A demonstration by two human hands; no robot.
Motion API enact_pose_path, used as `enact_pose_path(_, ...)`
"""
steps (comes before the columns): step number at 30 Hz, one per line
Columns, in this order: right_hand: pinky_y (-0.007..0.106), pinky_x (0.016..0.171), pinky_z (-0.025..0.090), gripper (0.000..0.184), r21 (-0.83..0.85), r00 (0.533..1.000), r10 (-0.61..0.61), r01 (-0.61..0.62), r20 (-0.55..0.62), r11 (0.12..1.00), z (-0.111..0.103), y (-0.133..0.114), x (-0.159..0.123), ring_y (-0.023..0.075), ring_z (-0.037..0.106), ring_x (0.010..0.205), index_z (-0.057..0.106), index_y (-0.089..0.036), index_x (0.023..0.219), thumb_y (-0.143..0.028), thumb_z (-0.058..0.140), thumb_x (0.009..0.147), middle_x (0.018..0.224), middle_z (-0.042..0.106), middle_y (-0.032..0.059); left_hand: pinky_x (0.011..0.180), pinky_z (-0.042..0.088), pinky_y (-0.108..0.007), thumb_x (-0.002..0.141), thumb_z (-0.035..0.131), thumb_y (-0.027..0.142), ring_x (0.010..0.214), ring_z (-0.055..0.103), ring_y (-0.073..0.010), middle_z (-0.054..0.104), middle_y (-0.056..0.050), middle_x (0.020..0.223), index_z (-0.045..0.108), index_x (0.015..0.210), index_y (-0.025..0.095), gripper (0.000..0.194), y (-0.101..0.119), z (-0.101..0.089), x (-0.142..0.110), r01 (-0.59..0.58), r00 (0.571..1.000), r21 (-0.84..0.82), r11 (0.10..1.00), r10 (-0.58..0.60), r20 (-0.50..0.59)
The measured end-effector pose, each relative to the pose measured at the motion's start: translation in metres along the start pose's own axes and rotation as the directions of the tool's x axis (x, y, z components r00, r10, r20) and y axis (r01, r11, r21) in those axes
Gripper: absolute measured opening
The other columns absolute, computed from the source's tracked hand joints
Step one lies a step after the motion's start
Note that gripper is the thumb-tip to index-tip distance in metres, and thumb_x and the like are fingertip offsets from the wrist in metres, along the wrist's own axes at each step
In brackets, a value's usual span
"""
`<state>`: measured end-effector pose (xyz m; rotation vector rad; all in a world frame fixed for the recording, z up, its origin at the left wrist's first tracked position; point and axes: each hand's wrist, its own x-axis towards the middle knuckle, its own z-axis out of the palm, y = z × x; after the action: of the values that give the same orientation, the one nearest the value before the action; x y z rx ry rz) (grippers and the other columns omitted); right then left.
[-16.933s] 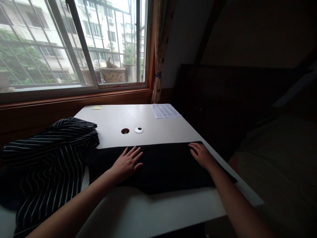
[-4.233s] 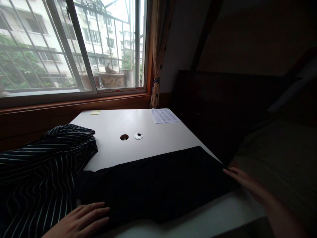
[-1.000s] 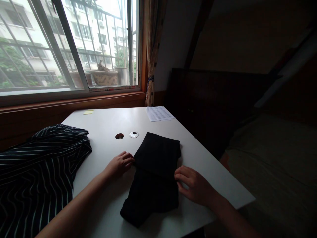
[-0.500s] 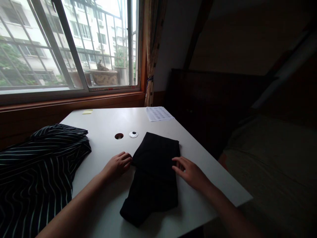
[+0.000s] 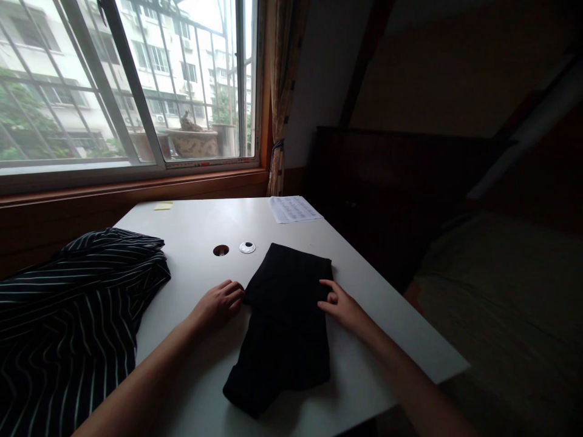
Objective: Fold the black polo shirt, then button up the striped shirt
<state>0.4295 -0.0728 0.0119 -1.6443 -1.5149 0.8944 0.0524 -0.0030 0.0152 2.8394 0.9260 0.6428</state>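
Note:
A pair of black pants (image 5: 291,321), folded lengthwise, lies on the white table (image 5: 195,224), with a pointed corner sticking out on its left side. At that corner is my left hand (image 5: 222,302), its fingertips closed on the cloth. Along the opposite edge, my right hand (image 5: 339,304) has its index finger and thumb spread apart, the tips resting at the border of the fabric. The lower end of the pants is turned over and hangs close to the table's near side.
Dark striped cloth (image 5: 86,303) is heaped at the left. Printed paper (image 5: 295,209) and a yellow sticky note (image 5: 163,206) lie at the back. Beyond the pants are a round cable hole (image 5: 221,250) and its cover (image 5: 247,247). A window (image 5: 136,85) rises behind.
My right index finger and thumb have spread wider at the pants' edge. My left hand keeps its place at the corner, and the pants lie as before. The view has shifted slightly.

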Motion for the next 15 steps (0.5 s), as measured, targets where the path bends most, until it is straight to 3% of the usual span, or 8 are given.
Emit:
enact_pose_path(3, 0.027, 0.06, 0.039, 0.063, 0.003, 1.0, 0.011, -0.011, -0.012, 1.0, -0.002, -0.002, -0.005, 0.0145, 0.052, 0.06, 0.045, -0.019, 0.136, -0.033, 0.063, 0.077, 0.065, 0.051, -0.008, 0.081, 0.054, -0.031, 0.095, 0.049, 0.016, 0.096, 0.059, -0.0195, 0.063, -0.006, 0.109, 0.062, 0.105, 0.021, 0.017, -0.001, 0.0, 0.0, -0.001, 1.0, -0.007, 1.0, 0.001, 0.005)
enact_pose_path(8, 0.03, 0.067, 0.043, 0.042, -0.243, 0.999, 0.002, 0.01, 0.048, 0.97, -0.003, -0.014, -0.019, 0.0173, 0.06, 0.071, 0.06, -0.024, 0.122, -0.029, 0.062, 0.081, 0.076, 0.06, -0.0031, 0.08, 0.054, -0.032, 0.094, 0.05, 0.015, 0.096, 0.059, -0.0198, 0.063, -0.006, 0.108, 0.062, 0.104, 0.021, 0.016, 0.001, -0.001, 0.001, 0.012, 1.0, -0.033, 0.999, -0.012, 0.009)
enact_pose_path(12, 0.03, 0.072, 0.047, 0.019, -0.367, 0.978, -0.143, 0.191, 0.154, 0.91, -0.005, -0.03, -0.036, 0.0174, 0.061, 0.079, 0.069, -0.024, 0.1, -0.021, 0.059, 0.083, 0.09, 0.06, 0.0018, 0.081, 0.053, -0.033, 0.093, 0.051, 0.017, 0.097, 0.058, -0.0205, 0.063, -0.007, 0.108, 0.062, 0.101, 0.022, 0.015, 0.003, -0.002, 0.0, 0.024, 1.0, -0.088, 0.996, -0.025, -0.015)
enact_pose_path(15, 0.031, 0.08, 0.049, 0.013, -0.377, 0.923, -0.28, 0.366, 0.263, 0.851, -0.009, -0.043, -0.05, 0.0179, 0.061, 0.089, 0.07, -0.023, 0.088, -0.017, 0.058, 0.086, 0.101, 0.059, 0.0041, 0.082, 0.052, -0.033, 0.097, 0.049, 0.023, 0.097, 0.059, -0.0209, 0.063, -0.008, 0.109, 0.063, 0.099, 0.021, 0.014, 0.002, 0.0, 0.0, 0.054, 0.997, -0.138, 0.989, -0.061, -0.05)
